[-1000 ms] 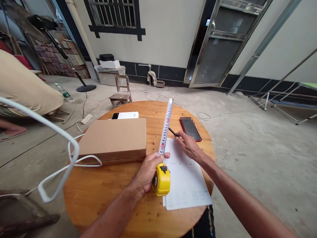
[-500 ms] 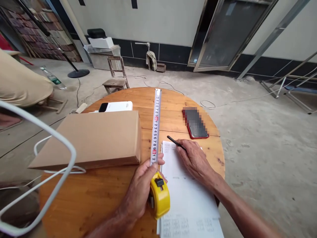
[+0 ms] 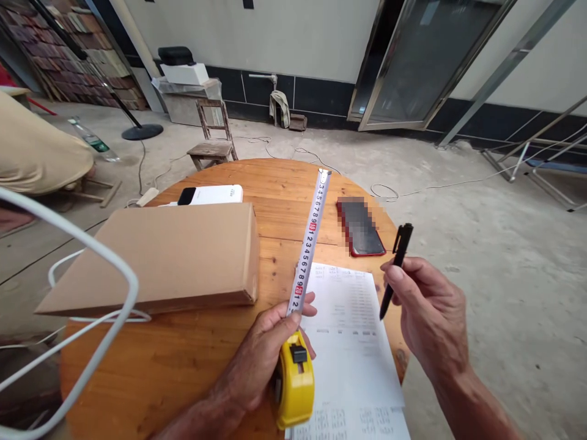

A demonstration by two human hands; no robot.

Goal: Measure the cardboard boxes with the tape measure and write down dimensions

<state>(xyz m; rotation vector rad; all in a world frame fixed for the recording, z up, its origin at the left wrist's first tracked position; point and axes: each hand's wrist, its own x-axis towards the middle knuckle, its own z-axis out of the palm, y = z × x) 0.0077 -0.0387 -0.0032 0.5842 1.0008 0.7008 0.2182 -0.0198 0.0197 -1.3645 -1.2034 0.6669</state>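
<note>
My left hand [image 3: 270, 342] is closed on a yellow tape measure [image 3: 297, 385], thumb pressed on the blade. The pulled-out blade [image 3: 308, 244] slants away from me and a little right over the round wooden table [image 3: 151, 385], its numbers showing. In my right hand [image 3: 433, 311] a black pen [image 3: 397, 266] is pinched between thumb and fingers, clip end up, at the table's right edge. Printed sheets of paper [image 3: 353, 360] with handwritten figures lie between my hands. A brown cardboard box [image 3: 156, 250] sits left of the blade.
A red-cased phone [image 3: 364, 229] lies at the table's right rear. Behind the box is a white device [image 3: 215, 194] with a dark screen. White tubing [image 3: 131, 275] loops across the left foreground. A small wooden chair [image 3: 213, 137] stands beyond the table; a cable [image 3: 440, 186] crosses the floor.
My right hand has lifted off the paper and moved right, the pen now upright in it. The blade's far end has swung to the right.
</note>
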